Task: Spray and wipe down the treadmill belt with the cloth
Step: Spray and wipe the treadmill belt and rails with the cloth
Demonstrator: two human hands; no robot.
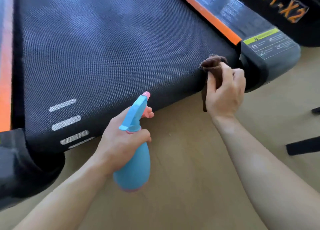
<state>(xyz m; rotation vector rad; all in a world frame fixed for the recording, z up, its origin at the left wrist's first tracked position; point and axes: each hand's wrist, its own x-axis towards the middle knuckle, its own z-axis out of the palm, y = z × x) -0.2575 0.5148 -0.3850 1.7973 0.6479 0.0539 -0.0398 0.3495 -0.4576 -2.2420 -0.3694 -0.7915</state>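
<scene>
The dark textured treadmill belt [112, 53] fills the upper left, with white dashes near its rear edge. My left hand [121, 141] grips a blue spray bottle [134, 164] by its neck, just behind the belt's rear edge; its pink-tipped nozzle points toward the belt. My right hand [225, 94] holds a bunched brown cloth [214, 68] at the belt's rear right corner, with the cloth's top touching the belt edge and a strip hanging down below my palm.
Orange side rails [213, 20] run along both sides of the belt. A black end cap with a yellow-green warning label [270, 46] sits right of the cloth; another end cap [19, 162] is at lower left. Tan floor [190, 160] lies under my arms. Black bars [303, 146] lie at the right.
</scene>
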